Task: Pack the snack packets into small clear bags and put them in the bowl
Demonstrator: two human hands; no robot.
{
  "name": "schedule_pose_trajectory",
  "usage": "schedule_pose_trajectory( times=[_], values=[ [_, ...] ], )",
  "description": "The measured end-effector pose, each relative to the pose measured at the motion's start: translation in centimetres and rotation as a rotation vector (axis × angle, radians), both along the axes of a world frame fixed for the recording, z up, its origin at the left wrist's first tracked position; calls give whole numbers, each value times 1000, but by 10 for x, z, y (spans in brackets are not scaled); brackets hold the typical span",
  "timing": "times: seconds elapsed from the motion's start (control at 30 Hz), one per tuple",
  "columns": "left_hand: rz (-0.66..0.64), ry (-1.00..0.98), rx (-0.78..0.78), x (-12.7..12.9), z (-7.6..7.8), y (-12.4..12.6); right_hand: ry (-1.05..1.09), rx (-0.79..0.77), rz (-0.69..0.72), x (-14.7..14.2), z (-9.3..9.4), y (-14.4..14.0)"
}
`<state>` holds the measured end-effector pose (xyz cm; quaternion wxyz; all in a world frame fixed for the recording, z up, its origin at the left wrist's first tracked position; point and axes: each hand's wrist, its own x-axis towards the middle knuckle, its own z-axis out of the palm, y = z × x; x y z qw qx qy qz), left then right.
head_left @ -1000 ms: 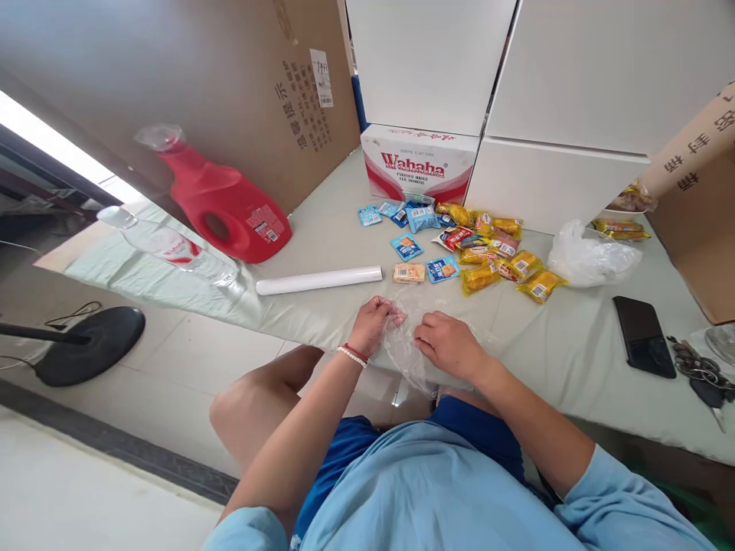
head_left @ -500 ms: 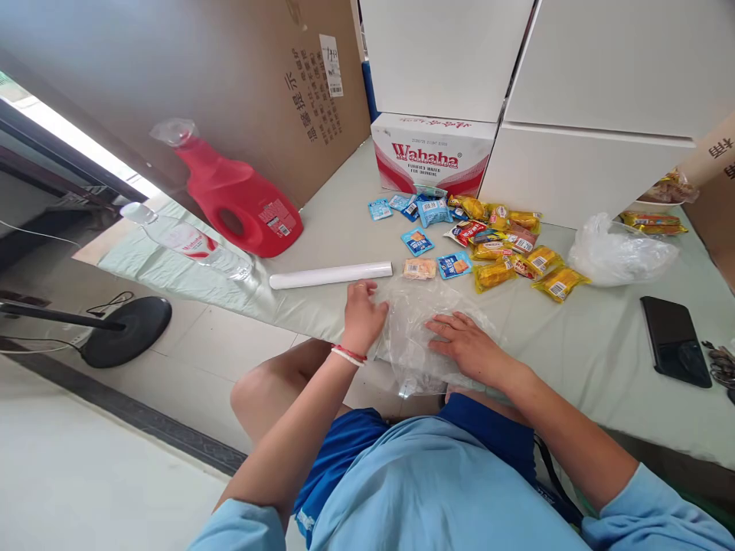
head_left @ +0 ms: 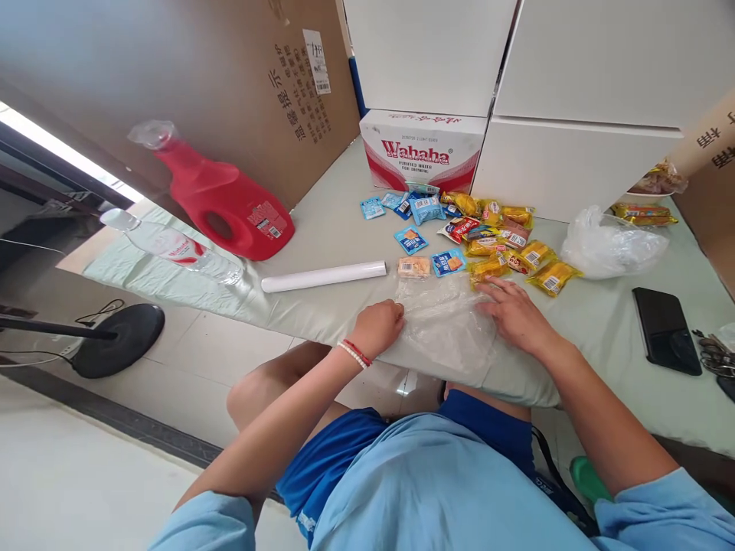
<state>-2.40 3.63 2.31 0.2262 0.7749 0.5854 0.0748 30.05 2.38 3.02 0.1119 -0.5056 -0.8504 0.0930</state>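
Clear plastic bag (head_left: pixel 445 321) lies crinkled and flat, left hand (head_left: pixel 377 327) pinching its edge, right hand (head_left: pixel 515 312) open-palmed.

"Wahaha" in red, w/ small line "PURIFIED WATER FOR DRINKING" under it, on white carton (head_left: pixel 422 153) at back of table. Red "Wahaha" band also on lying water bottle (head_left: pixel 172 249). Big brown cardboard box (head_left: pixel 230 84): column of Chinese chars, not legible, plus white sticker w/ handwritten no., approx "17-11". Snack packets (head_left: pixel 499 245) & red jug label (head_left: pixel 267 220): print too small to read.
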Motion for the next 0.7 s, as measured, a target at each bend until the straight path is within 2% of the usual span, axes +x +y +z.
schedule_pose_trajectory(
  times=[0.1,0.2,0.3,0.43,0.57,0.7],
  values=[
    [-48,39,33,8,3,-5,162,118,-92,-8,13,-12],
    [-133,105,90,16,7,-5,212,38,-16,-36,21,-27],
    [-180,122,82,17,8,-4,106,-98,33,-67,16,-37],
    [-209,132,-76,10,10,-5,-50,-164,-24,-90,5,-39],
    [-271,190,-163,4,14,-7,32,-101,-23,-94,10,-49],
    [-270,194,-169,3,15,-5,78,25,103,-106,16,-82]
  ],
)
